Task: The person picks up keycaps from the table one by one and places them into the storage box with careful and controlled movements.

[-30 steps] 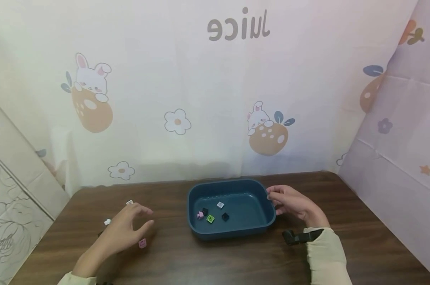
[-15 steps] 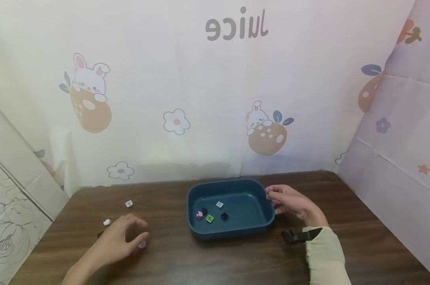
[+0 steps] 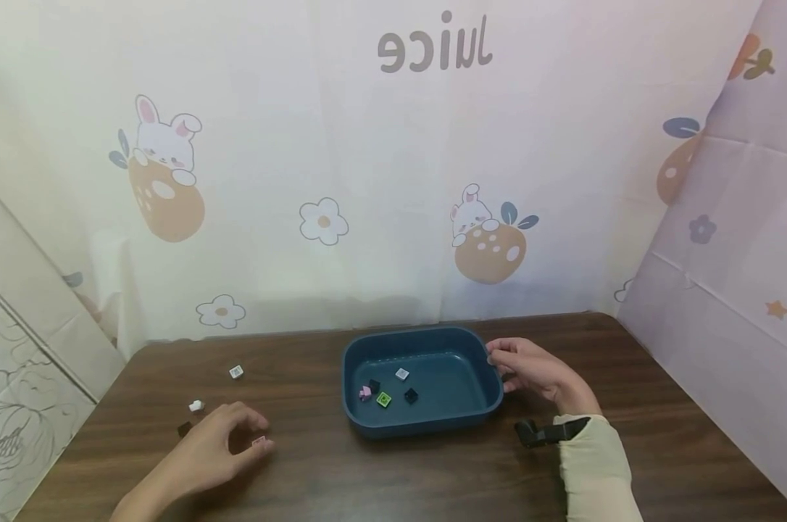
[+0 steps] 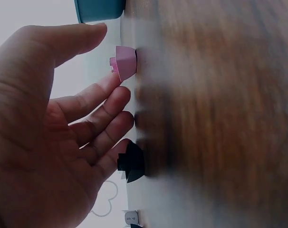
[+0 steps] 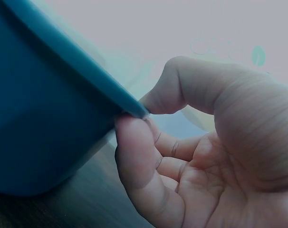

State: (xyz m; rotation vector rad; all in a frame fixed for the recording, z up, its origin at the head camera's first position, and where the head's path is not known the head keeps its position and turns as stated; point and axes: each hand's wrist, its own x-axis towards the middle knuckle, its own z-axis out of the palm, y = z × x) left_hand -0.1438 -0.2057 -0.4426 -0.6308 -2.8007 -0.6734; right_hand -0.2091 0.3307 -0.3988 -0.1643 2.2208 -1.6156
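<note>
Pink keycap (image 4: 126, 61) is laid stem up on the wooden table (image 3: 432, 478), nearer its left edge than its right. It is framed by the thumb and fingers of the left hand (image 3: 211, 446), which is held open; whether a fingertip is touching it cannot be told. Beside the same hand a black keycap (image 4: 135, 164) is seen. A small white piece (image 3: 196, 406) is placed closer to the left edge, and a white keycap (image 3: 236, 372) toward the back left corner. Near the back edge, a dark blue tray (image 3: 426, 429) is pinched at its right rim by the right hand (image 3: 530, 370). Five small pieces (image 3: 383, 399) are held inside, three of them gathered toward its left end. Beyond the back edge, a printed curtain (image 3: 387, 145) is hung.
</note>
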